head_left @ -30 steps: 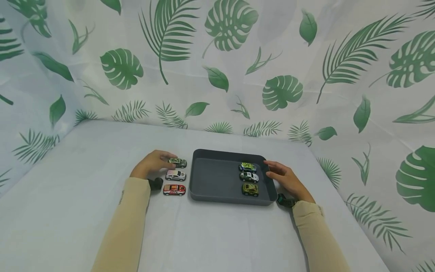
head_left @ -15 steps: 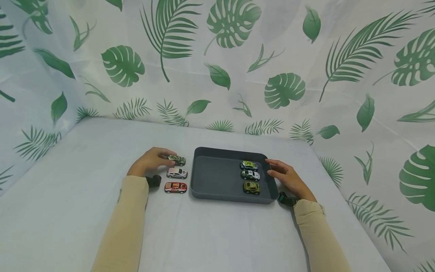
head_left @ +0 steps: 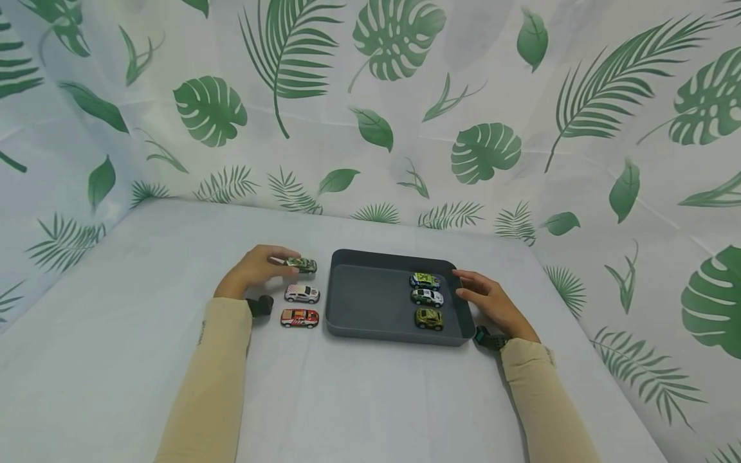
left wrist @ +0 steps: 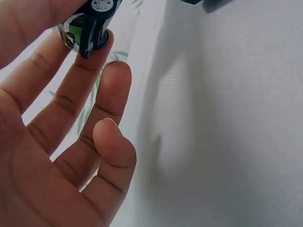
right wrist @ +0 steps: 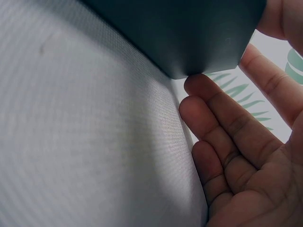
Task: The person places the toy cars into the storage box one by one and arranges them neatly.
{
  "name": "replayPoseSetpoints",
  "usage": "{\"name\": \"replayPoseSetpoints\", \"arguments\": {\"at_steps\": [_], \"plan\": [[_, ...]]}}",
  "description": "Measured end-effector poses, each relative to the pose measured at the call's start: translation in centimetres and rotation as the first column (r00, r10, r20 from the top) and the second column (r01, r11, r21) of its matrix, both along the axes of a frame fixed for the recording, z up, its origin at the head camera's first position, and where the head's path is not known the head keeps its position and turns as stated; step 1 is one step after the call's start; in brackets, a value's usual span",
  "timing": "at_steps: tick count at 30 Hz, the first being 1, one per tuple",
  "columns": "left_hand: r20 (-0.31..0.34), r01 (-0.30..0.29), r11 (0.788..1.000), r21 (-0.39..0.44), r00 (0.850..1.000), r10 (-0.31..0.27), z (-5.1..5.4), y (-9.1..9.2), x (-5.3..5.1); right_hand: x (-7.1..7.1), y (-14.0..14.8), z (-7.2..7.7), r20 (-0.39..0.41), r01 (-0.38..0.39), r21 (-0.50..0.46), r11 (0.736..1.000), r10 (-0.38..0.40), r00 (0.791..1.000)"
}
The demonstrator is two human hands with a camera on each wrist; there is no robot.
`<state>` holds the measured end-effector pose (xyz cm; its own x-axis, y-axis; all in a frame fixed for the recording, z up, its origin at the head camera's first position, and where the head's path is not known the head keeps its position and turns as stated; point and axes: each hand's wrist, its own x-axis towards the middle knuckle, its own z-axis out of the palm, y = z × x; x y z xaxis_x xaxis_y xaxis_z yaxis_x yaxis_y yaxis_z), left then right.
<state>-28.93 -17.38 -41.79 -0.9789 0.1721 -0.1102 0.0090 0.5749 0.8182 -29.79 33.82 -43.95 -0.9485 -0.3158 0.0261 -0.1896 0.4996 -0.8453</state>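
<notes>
Head view: green camouflage toy car in the left hand, to the left of the tray and beyond the two other cars on that side. Left wrist view shows the pinch: thumb and the two nearest fingers clamped on the car, the remaining two fingers free; wheels visible, car apparently lifted off the desk. White car and, nearer the person, red car stand on the desk, in line with the held one and apart from the tray. Right hand is at the tray's right wall, thumb and fingers apart, relaxed, fingertips against the tray; seems to be steadying it, force not readable. Inside the tray, along its right side, three cars form a column: yellow-green-and-blue car farthest, white-and-green car just beside it, olive car nearest. Left part of the tray floor is bare. Leaf-print cloth stands behind. Judgement: step in hand is the pick-up of the camouflage car, grasp made, placing not yet done. If the tray is the destination, the next move calls for enough height over its left rim, a level car, and a steady right hand.
</notes>
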Motion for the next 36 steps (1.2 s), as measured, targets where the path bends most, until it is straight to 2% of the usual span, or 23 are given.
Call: {"name": "replayPoseSetpoints", "arguments": {"at_steps": [12, 22, 36], "plan": [[-0.065, -0.035, 0.998, 0.060, 0.997, 0.039, 0.9, 0.0, 0.1, 0.1, 0.1, 0.1, 0.005, -0.003, 0.001, 1.000, 0.003, 1.000], [-0.092, -0.051, 0.997, 0.055, 0.994, 0.056, 1.8, 0.6, 0.4, 0.2, -0.1, 0.4, 0.001, -0.015, -0.018, 1.000, 0.015, 1.000], [-0.156, -0.025, 0.998, 0.051, 0.987, 0.033, 2.4, 1.5, 0.4, 0.0, 0.0, 0.1, -0.004, -0.019, -0.007, 1.000, 0.019, 1.000]]}}
